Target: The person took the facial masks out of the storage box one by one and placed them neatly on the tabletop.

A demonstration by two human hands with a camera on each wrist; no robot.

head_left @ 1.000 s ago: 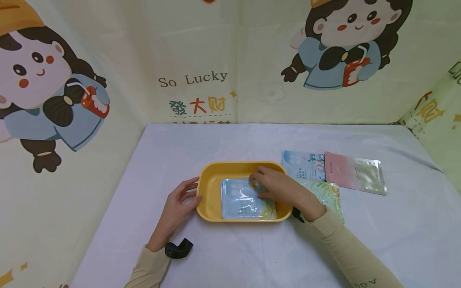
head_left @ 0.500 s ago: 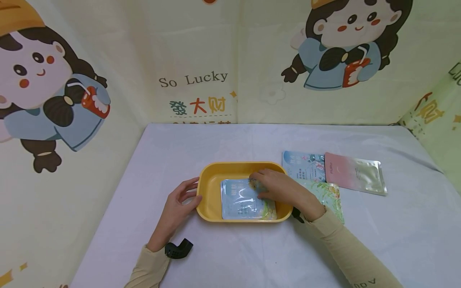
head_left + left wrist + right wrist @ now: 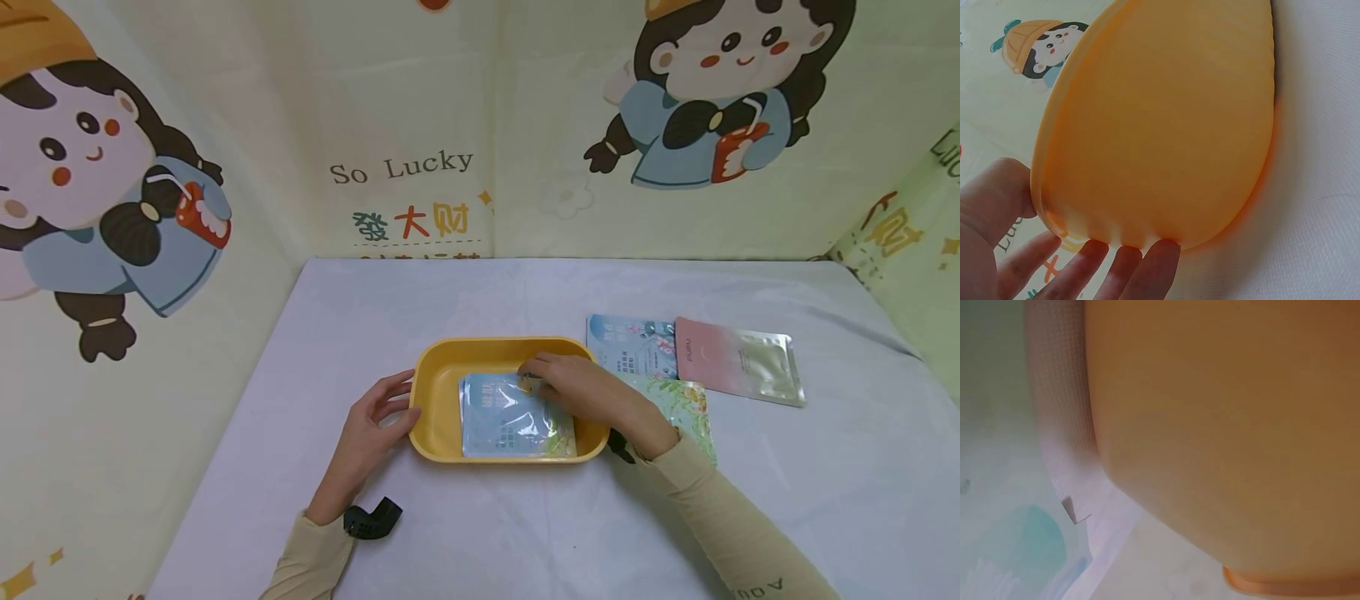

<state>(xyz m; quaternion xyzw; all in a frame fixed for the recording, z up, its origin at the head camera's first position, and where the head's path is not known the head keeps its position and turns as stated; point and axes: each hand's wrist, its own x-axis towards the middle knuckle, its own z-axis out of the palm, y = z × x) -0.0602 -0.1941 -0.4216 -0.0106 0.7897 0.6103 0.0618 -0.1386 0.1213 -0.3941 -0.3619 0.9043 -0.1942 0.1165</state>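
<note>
A yellow tray (image 3: 438, 400) sits mid-table with a small stack of pale blue sheet mask packets (image 3: 498, 421) lying in it. My left hand (image 3: 371, 425) touches the tray's left end; in the left wrist view the thumb (image 3: 1013, 187) is at the rim and spread fingertips (image 3: 1160, 256) meet the outer wall. My right hand (image 3: 588, 392) reaches over the tray's right side and pinches the top packet near its upper right corner. That hand covers the corner. The right wrist view shows the tray's outside wall (image 3: 1210, 425) but no fingers.
To the right of the tray lie a blue floral packet (image 3: 630, 342), a pink and silver packet (image 3: 738, 358) and a green floral packet (image 3: 686, 408) partly behind the right forearm. A printed curtain (image 3: 540, 125) closes off the back of the white table (image 3: 450, 300).
My right thumb has drawn up toward the fingers, and the glare on the top packet has shifted. The left hand and the tray stay in place.
</note>
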